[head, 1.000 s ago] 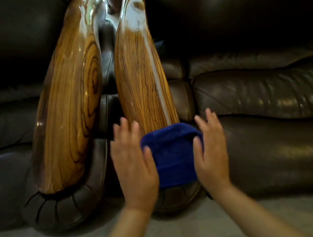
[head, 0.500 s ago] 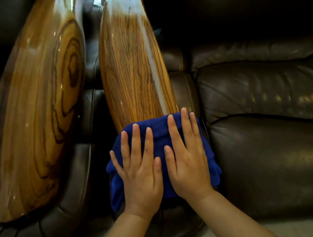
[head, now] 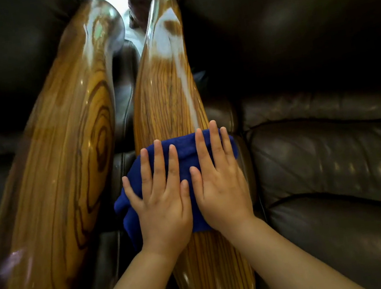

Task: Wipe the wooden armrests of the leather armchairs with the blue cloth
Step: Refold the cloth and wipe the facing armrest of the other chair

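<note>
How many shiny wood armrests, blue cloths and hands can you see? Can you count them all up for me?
Wooden armrests: 2, the left armrest and the right armrest
Blue cloth: 1
Hands: 2, left hand and right hand
Total: 5

The cloth (head: 180,151) is a deep, solid royal blue with no pattern. The right-hand wooden armrest (head: 164,98) is honey-orange with fine, straight dark brown stripes — and pale bluish-white glare along its top. The left-hand wooden armrest (head: 64,176) is golden brown with bold, swirling dark rings. The leather armchairs (head: 334,146) are very dark brown — nearly black in shadow.
</note>
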`<action>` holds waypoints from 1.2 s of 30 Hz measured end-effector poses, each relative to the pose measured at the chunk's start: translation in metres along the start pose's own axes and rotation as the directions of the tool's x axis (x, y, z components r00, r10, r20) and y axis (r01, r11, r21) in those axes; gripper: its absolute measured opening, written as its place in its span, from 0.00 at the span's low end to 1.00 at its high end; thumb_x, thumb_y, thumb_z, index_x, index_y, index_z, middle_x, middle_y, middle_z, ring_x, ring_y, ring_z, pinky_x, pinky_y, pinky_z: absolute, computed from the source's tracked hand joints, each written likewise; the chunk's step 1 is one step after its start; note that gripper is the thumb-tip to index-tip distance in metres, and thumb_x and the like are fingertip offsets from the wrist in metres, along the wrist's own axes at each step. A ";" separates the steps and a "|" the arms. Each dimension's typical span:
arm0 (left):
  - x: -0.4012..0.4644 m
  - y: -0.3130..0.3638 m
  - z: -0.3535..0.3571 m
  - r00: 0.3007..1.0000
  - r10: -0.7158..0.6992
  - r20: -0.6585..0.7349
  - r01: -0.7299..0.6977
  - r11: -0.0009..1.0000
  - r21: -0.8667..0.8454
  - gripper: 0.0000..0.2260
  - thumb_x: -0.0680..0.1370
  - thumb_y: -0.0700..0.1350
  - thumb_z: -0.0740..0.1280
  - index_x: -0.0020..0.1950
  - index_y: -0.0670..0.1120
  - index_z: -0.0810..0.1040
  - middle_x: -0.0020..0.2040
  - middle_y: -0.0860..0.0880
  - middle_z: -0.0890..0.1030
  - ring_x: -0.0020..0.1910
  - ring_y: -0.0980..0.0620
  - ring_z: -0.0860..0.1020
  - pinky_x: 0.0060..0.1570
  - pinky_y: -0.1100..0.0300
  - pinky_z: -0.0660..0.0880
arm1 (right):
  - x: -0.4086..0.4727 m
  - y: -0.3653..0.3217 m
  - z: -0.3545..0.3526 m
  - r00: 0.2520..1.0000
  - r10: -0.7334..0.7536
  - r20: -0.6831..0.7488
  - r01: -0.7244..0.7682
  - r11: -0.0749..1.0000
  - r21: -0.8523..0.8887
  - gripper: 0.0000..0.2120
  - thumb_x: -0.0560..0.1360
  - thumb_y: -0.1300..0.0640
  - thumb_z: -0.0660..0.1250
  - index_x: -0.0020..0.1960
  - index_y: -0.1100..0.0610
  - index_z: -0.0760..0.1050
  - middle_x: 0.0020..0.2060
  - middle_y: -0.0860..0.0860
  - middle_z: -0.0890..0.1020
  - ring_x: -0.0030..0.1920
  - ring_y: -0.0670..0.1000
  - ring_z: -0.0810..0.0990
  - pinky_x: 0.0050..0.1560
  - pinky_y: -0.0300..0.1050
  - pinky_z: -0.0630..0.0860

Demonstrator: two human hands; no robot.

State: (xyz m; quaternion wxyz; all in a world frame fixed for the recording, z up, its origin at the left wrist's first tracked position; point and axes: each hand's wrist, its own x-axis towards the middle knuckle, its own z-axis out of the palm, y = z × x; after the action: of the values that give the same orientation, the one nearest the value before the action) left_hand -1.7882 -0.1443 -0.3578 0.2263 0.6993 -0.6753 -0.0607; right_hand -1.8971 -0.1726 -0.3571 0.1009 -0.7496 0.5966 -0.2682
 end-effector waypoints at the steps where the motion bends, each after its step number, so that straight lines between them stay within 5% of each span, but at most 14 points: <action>1: 0.010 -0.001 -0.002 1.000 0.003 0.000 -0.003 1.000 0.015 0.25 0.78 0.52 0.46 0.75 0.53 0.43 0.76 0.53 0.44 0.75 0.53 0.40 0.70 0.39 0.41 | 0.010 -0.001 -0.001 1.000 0.002 0.009 -0.002 1.000 0.007 0.27 0.78 0.47 0.44 0.74 0.52 0.41 0.75 0.50 0.42 0.75 0.51 0.41 0.71 0.47 0.52; 8: 0.073 -0.004 -0.013 0.999 0.005 0.043 -0.007 0.999 0.053 0.25 0.78 0.52 0.45 0.75 0.53 0.44 0.76 0.53 0.45 0.75 0.54 0.41 0.70 0.40 0.42 | 0.071 -0.005 0.000 0.999 0.031 0.040 -0.032 0.999 0.025 0.28 0.77 0.46 0.42 0.74 0.51 0.38 0.75 0.49 0.40 0.75 0.50 0.40 0.72 0.50 0.59; 14: 0.127 -0.002 -0.022 0.996 -0.012 0.089 0.007 0.998 0.065 0.25 0.77 0.52 0.45 0.74 0.53 0.46 0.76 0.53 0.46 0.75 0.52 0.44 0.70 0.41 0.43 | 0.124 -0.006 0.002 0.994 0.063 0.087 -0.064 0.998 0.020 0.28 0.76 0.44 0.38 0.72 0.49 0.33 0.74 0.48 0.36 0.74 0.47 0.36 0.73 0.45 0.49; 18: 0.154 -0.006 -0.020 0.990 -0.020 0.138 0.014 0.999 0.045 0.25 0.77 0.52 0.46 0.75 0.54 0.44 0.77 0.53 0.46 0.75 0.55 0.41 0.69 0.42 0.44 | 0.153 -0.005 0.005 0.991 0.080 0.103 -0.084 0.996 0.033 0.28 0.76 0.44 0.38 0.72 0.48 0.32 0.74 0.47 0.34 0.73 0.45 0.34 0.73 0.44 0.52; 23: 0.200 -0.014 -0.019 0.978 0.001 0.210 0.000 1.000 -0.003 0.26 0.76 0.55 0.41 0.71 0.61 0.33 0.74 0.59 0.35 0.73 0.59 0.33 0.71 0.45 0.39 | 0.191 -0.004 0.010 0.987 0.111 0.119 -0.112 0.994 0.002 0.29 0.76 0.44 0.39 0.71 0.46 0.27 0.74 0.48 0.33 0.73 0.46 0.35 0.71 0.46 0.62; 28: 0.248 -0.016 -0.018 0.967 0.000 0.255 0.016 0.998 -0.063 0.25 0.73 0.57 0.36 0.66 0.65 0.26 0.70 0.64 0.27 0.69 0.63 0.28 0.72 0.47 0.37 | 0.236 0.001 0.017 0.985 0.124 0.118 -0.124 0.992 -0.011 0.31 0.79 0.47 0.44 0.67 0.44 0.21 0.70 0.44 0.26 0.71 0.43 0.30 0.73 0.43 0.55; 36: 0.317 -0.025 -0.008 0.958 0.040 0.286 0.013 0.984 -0.180 0.26 0.80 0.51 0.47 0.67 0.64 0.30 0.70 0.63 0.28 0.71 0.62 0.31 0.72 0.46 0.37 | 0.307 0.008 0.025 0.974 0.184 0.132 -0.182 0.983 -0.029 0.29 0.80 0.48 0.46 0.72 0.51 0.31 0.72 0.50 0.32 0.74 0.48 0.37 0.74 0.47 0.50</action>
State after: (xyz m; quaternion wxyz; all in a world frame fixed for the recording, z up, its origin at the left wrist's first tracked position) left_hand -1.7363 -0.4515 -0.2911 0.1882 0.6552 -0.6975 -0.2210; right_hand -1.8465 -0.4702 -0.2948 0.1588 -0.7087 0.6571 -0.2016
